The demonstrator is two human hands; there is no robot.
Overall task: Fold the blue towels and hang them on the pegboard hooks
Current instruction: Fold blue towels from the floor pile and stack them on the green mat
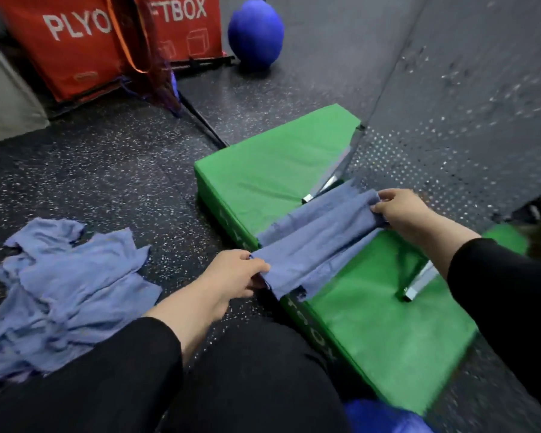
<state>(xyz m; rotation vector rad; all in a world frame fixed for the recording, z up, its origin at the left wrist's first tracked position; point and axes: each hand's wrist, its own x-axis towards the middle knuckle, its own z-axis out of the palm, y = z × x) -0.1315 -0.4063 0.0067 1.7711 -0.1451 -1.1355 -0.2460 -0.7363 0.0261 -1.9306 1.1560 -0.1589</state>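
A blue towel, folded into a long narrow strip, stretches across the edge of a green padded box. My left hand pinches the strip's near end just off the box. My right hand grips its far end above the box top. A loose pile of several more blue towels lies crumpled on the dark floor to the left. A black pegboard with rows of small holes stands on the right, its metal feet resting on the green box. No hooks show clearly.
A red box printed with white letters leans at the back left, beside a mirror showing its reflection. A blue ball-shaped bag sits at the back. My black-clad legs fill the bottom of the view. Speckled rubber floor surrounds everything.
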